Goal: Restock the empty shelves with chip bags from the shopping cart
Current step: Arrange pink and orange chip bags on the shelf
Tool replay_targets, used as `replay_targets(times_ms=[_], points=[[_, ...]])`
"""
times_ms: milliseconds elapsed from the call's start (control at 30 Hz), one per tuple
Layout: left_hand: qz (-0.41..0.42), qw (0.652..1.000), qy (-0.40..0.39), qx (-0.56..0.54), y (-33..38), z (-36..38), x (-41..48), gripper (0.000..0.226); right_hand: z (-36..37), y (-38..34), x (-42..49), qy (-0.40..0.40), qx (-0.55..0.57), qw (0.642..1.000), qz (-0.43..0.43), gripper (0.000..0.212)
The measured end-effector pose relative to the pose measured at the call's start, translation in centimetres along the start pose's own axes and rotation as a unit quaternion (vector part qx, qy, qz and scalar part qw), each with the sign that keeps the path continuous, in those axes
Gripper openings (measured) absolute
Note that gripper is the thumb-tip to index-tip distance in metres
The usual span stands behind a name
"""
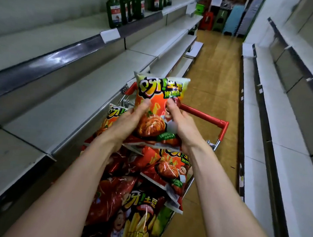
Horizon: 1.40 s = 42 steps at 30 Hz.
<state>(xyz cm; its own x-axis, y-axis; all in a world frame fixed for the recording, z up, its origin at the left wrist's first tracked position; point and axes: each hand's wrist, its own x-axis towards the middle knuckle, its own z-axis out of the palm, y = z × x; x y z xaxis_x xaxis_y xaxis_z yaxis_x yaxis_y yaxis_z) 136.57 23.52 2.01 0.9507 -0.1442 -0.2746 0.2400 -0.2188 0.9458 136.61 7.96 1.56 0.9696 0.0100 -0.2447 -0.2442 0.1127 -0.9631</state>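
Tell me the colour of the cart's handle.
Red cart handle, clearest in the head view.

Orange-red chip bag (158, 107) upright, front toward me, gripped at both sides by my left hand (129, 121) and right hand (178, 126) over the shopping cart (205, 116). More matching bags (131, 197) heaped loose in its basket. White shelves (82, 98) flank its left side.

The shopping cart (221, 128) stands on the wood-pattern floor (215, 81) between the left shelves (73, 97) and the right shelves (262, 111). Chip bags (144, 203) lie piled in the cart. The upper left shelf carries upright green glass bottles (114, 12). Stacked plastic stools (208, 20) stand at the aisle's far end.
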Motion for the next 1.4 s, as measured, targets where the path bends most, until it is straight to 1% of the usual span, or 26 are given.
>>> replay_targets(times_ms=[33,100,133,200,267,300,400,433,500,533,567,600,633,667,700,767,800,867,933,1033,1100,1167,1233,1333,1367,1400], points=[[0.009,1.0,0.001,-0.009,0.2,-0.5,-0.1,0.08,0.6,-0.7,0.1,-0.004,-0.008,1.0,-0.013,0.064],[0.021,0.999,0.019,-0.015,0.1,-1.7,-0.3,0.075,1.6,-1.4,0.5,-0.046,-0.013,0.999,-0.019,0.068],[0.018,0.999,0.025,-0.018,0.0,-2.3,-0.6,0.076,2.1,-1.6,0.5,-0.07,-0.018,0.997,-0.019,0.063],[-0.006,0.999,0.022,-0.034,-0.5,-3.5,-1.1,0.086,2.9,-1.5,0.7,-0.082,-0.028,0.996,-0.022,0.047],[-0.035,0.997,0.017,-0.06,-1.4,-4.6,-1.6,0.095,3.9,-0.7,0.9,-0.045,-0.073,0.996,-0.031,0.034],[-0.045,0.996,0.012,-0.078,-1.8,-5.0,-1.9,0.098,4.4,-0.4,0.9,-0.022,-0.101,0.994,-0.04,0.033],[-0.057,0.99,0.009,-0.128,-2.7,-6.0,-3.2,0.102,5.8,1.0,1.9,-0.002,-0.143,0.989,-0.044,0.046],[-0.06,0.99,0.029,-0.126,-3.1,-6.4,-3.5,0.097,5.9,1.4,2.3,0.011,-0.126,0.991,-0.032,0.048],[-0.063,0.985,0.091,-0.129,-3.8,-7.4,-3.8,0.069,5.2,2.2,3.3,0.064,-0.065,0.996,0.005,0.044],[-0.063,0.982,0.128,-0.127,-4.2,-7.8,-4.0,0.056,4.6,2.9,3.9,0.091,-0.056,0.994,0.021,0.038],[-0.068,0.977,0.158,-0.125,-4.6,-8.3,-4.1,0.053,4.0,3.6,4.3,0.112,-0.083,0.99,0.036,0.032],[-0.076,0.973,0.175,-0.127,-5.0,-8.6,-4.2,0.06,3.3,4.5,4.8,0.123,-0.131,0.982,0.05,0.027],[-0.083,0.971,0.182,-0.134,-5.5,-8.8,-4.3,0.067,3.1,5.2,5.2,0.125,-0.177,0.974,0.067,0.025],[-0.09,0.968,0.184,-0.143,-5.7,-8.8,-4.4,0.071,3.1,5.9,5.6,0.123,-0.209,0.966,0.088,0.028],[-0.095,0.968,0.178,-0.152,-5.8,-8.6,-4.6,0.074,3.4,6.5,5.8,0.114,-0.222,0.962,0.111,0.036],[-0.106,0.968,0.164,-0.158,-6.1,-8.4,-4.6,0.08,4.3,7.5,6.2,0.099,-0.214,0.96,0.151,0.066],[-0.108,0.968,0.161,-0.16,-6.1,-8.2,-4.5,0.075,4.8,8.0,6.4,0.089,-0.204,0.96,0.168,0.079],[-0.108,0.967,0.16,-0.166,-6.3,-7.9,-4.1,0.057,5.3,8.6,6.9,0.075,-0.18,0.963,0.186,0.089],[-0.111,0.966,0.161,-0.171,-6.3,-7.8,-3.6,0.047,5.4,9.1,7.5,0.071,-0.161,0.965,0.193,0.085],[-0.119,0.963,0.157,-0.186,-6.1,-7.7,-3.1,0.053,5.3,9.1,8.2,0.054,-0.129,0.969,0.202,0.069],[-0.12,0.958,0.152,-0.213,-5.9,-7.8,-2.8,0.054,5.0,8.7,7.8,0.022,-0.076,0.973,0.215,0.046],[-0.113,0.953,0.144,-0.24,-5.7,-7.9,-2.5,0.046,4.5,8.2,6.7,-0.018,-0.06,0.973,0.221,0.022],[-0.114,0.949,0.132,-0.261,-5.5,-8.0,-2.2,0.042,3.7,7.9,5.5,-0.067,-0.064,0.972,0.218,0.019],[-0.108,0.948,0.112,-0.277,-5.1,-8.3,-1.8,0.049,2.6,7.4,4.0,-0.153,-0.044,0.963,0.219,0.039],[-0.103,0.95,0.101,-0.276,-4.9,-8.3,-1.7,0.054,2.4,7.2,3.5,-0.177,-0.049,0.957,0.227,0.04],[-0.097,0.953,0.088,-0.275,-4.8,-8.2,-1.7,0.057,2.3,7.0,3.2,-0.194,-0.057,0.953,0.228,0.033]])
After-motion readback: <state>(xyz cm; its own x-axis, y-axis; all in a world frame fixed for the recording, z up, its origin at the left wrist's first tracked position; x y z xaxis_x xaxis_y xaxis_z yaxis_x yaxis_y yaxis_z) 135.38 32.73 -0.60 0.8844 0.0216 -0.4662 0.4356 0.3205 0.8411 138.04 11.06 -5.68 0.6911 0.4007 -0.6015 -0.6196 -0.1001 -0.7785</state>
